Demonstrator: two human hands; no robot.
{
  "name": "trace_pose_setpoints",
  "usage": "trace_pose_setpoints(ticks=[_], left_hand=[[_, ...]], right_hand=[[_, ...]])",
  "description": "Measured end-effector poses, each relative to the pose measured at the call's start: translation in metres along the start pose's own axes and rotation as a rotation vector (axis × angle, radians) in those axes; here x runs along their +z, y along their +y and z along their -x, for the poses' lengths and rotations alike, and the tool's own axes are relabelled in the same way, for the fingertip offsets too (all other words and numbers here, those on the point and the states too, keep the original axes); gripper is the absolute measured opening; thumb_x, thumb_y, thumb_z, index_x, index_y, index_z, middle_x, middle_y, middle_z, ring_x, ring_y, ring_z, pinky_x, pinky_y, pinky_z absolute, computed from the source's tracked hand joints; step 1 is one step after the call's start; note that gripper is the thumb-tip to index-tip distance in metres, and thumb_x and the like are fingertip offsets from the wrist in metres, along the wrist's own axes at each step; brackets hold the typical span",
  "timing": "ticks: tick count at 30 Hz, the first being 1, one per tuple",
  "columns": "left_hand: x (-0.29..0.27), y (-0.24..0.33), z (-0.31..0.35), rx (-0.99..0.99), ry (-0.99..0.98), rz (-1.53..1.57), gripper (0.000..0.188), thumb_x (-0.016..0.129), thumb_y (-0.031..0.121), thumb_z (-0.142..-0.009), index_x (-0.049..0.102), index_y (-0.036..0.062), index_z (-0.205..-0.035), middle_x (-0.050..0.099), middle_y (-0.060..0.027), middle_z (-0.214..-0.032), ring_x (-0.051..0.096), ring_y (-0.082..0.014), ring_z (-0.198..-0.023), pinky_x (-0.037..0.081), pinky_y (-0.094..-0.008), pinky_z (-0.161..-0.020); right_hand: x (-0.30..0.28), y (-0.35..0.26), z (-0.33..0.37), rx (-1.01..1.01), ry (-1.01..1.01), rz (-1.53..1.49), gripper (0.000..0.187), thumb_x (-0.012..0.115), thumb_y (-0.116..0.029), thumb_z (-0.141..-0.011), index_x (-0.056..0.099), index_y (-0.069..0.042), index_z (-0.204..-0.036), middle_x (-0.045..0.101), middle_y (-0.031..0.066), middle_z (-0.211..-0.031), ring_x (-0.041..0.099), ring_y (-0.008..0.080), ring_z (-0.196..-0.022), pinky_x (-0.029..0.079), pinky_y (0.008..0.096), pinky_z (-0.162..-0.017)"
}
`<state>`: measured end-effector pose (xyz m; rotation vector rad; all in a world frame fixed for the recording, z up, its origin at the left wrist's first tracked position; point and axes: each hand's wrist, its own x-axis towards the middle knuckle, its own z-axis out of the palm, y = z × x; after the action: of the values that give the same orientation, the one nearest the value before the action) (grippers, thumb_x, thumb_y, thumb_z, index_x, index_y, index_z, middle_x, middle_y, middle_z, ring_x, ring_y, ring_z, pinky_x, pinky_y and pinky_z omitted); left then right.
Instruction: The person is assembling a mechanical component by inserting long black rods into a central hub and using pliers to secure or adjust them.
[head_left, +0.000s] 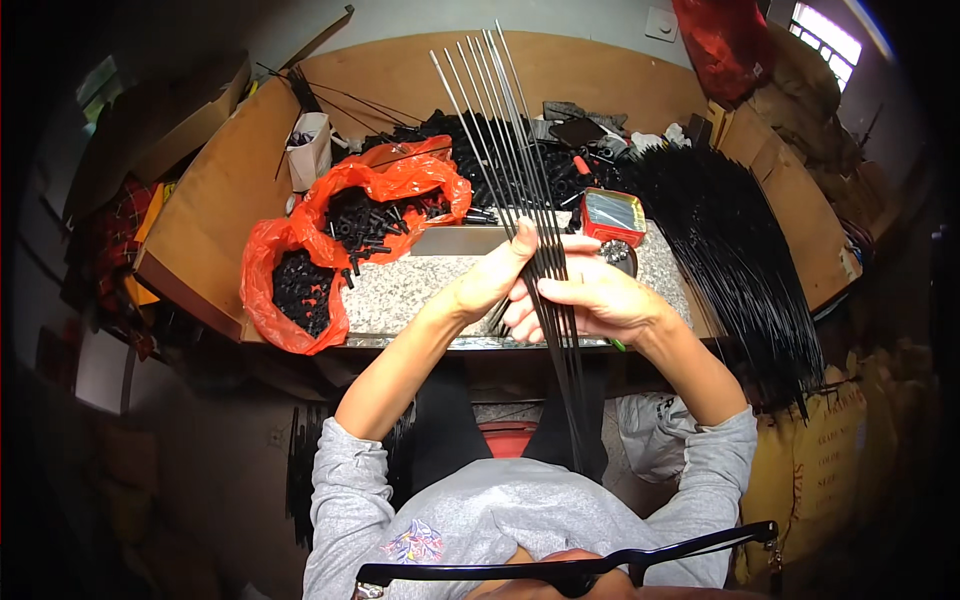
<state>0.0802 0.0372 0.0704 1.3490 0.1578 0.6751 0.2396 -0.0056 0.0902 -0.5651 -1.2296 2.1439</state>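
A fanned bundle of several thin black rods with silvery upper ends stands between my two hands over the table's front edge. It slants from upper left down toward my lap. My left hand holds the bundle from the left, thumb raised along the rods and fingers behind them. From the right, my right hand grips it, thumb across the front; some of its fingertips show to the left of the rods. Below my hands, the rods' lower ends hang in front of my legs.
A speckled stone slab lies beneath my hands. To the left, orange plastic bags hold small black parts. A red tin sits on the right, beside a large heap of black rods. Wooden boards wall the table.
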Motion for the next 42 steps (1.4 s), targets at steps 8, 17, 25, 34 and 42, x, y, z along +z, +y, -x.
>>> trace_pose_setpoints(ticks=[8, 17, 25, 34, 42], left_hand=[[-0.049, -0.007, -0.015, 0.280, 0.511, -0.038, 0.066, 0.022, 0.056, -0.091, 0.039, 0.0010, -0.123, 0.051, -0.0176, -0.119, 0.053, -0.0211, -0.101, 0.040, -0.0340, -0.092], [-0.084, -0.026, 0.024, 0.441, 0.680, -0.800, 0.058, 0.039, 0.046, -0.091, 0.044, -0.0024, -0.123, 0.052, -0.0208, -0.120, 0.040, -0.0274, -0.122, 0.029, -0.0359, -0.101], [-0.057, -0.110, 0.025, 0.236, -0.051, -0.999, 0.041, 0.064, 0.018, -0.074, 0.057, 0.0105, -0.113, 0.056, -0.0071, -0.118, 0.033, -0.0278, -0.127, 0.021, -0.0453, -0.106], [-0.041, -0.139, 0.051, 0.149, -0.222, -1.512, 0.060, 0.062, 0.020, -0.074, 0.041, -0.0007, -0.126, 0.034, -0.0163, -0.136, 0.028, -0.0287, -0.129, 0.021, -0.0422, -0.107], [-0.034, -0.140, 0.060, -0.009, 0.107, -1.580, 0.081, 0.067, 0.034, -0.068, 0.032, -0.0025, -0.131, 0.020, -0.0269, -0.139, 0.016, -0.0424, -0.131, 0.019, -0.0465, -0.106]], right_hand=[[-0.031, -0.042, -0.047, -0.046, 0.131, 0.043, 0.033, 0.058, -0.011, -0.084, 0.047, 0.006, -0.110, 0.059, 0.0196, -0.101, 0.060, 0.0301, -0.094, 0.052, 0.0383, -0.083], [-0.051, 0.002, -0.071, -0.363, 0.121, 0.456, 0.029, 0.056, -0.029, -0.084, 0.055, -0.001, -0.093, 0.062, 0.0094, -0.087, 0.060, 0.0167, -0.083, 0.049, 0.0304, -0.077], [-0.082, 0.118, -0.012, -0.213, 0.182, 0.918, 0.022, 0.057, -0.015, -0.083, 0.057, -0.001, -0.099, 0.062, 0.0107, -0.087, 0.060, 0.0251, -0.085, 0.046, 0.0355, -0.079], [-0.087, 0.130, 0.038, -0.341, 0.680, 1.324, 0.027, 0.070, -0.007, -0.065, 0.058, -0.002, -0.088, 0.054, 0.0137, -0.097, 0.049, 0.0326, -0.096, 0.040, 0.0407, -0.084], [-0.077, 0.161, 0.014, -0.554, 0.629, 1.422, 0.016, 0.068, -0.005, -0.066, 0.060, 0.000, -0.078, 0.057, 0.0104, -0.081, 0.052, 0.0287, -0.076, 0.043, 0.0358, -0.069]])
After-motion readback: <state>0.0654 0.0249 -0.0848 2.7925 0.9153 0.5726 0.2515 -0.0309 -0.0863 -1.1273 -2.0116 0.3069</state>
